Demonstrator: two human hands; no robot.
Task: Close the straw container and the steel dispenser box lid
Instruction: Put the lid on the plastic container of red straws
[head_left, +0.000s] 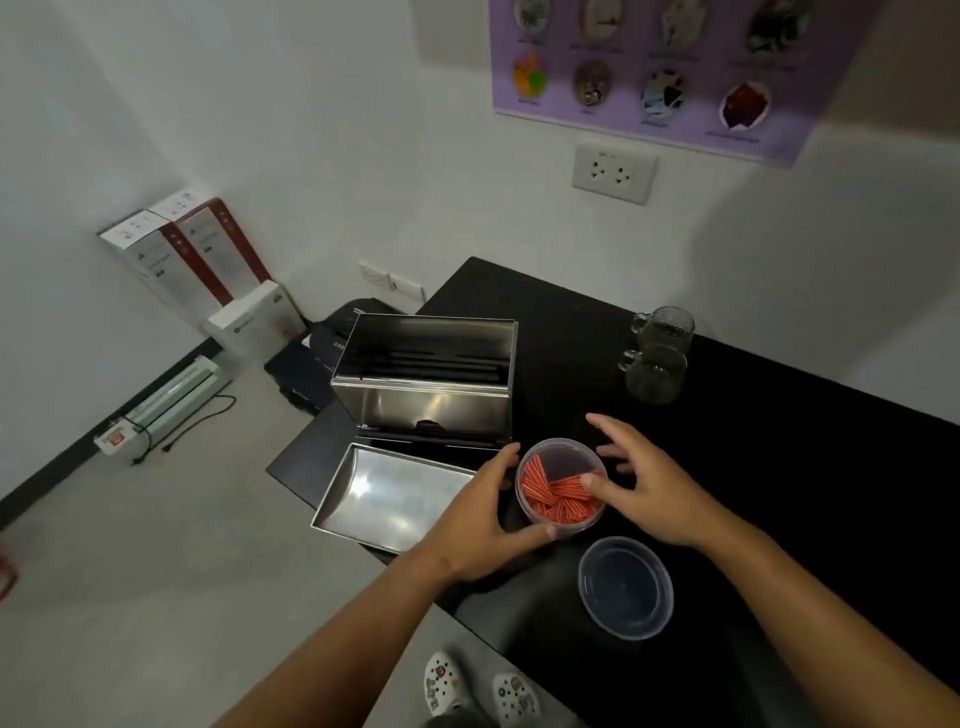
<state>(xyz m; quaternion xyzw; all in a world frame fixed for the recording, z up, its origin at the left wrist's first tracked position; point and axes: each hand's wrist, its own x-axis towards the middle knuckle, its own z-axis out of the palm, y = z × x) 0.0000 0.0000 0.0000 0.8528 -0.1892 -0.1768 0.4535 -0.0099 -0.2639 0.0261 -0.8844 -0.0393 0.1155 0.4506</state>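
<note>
1. My left hand (480, 525) cups the straw container (562, 487) from its left side, fingers curled against its wall, near the worktop's (779, 441) left edge.
2. My right hand (641, 486) hovers at the container's right rim, fingers spread and gripping nothing; the thumb lies over the red straws (545, 488) inside.
3. The container's clear lid (626, 587) lies loose on the worktop toward the near edge, apart from the container.
4. The steel dispenser box (423, 384) stands just beyond the container, its lid (387, 496) folded down open, overhanging the worktop's left edge.
5. Two glass mugs (657, 353) sit near the far edge, well clear of my hands.
</note>
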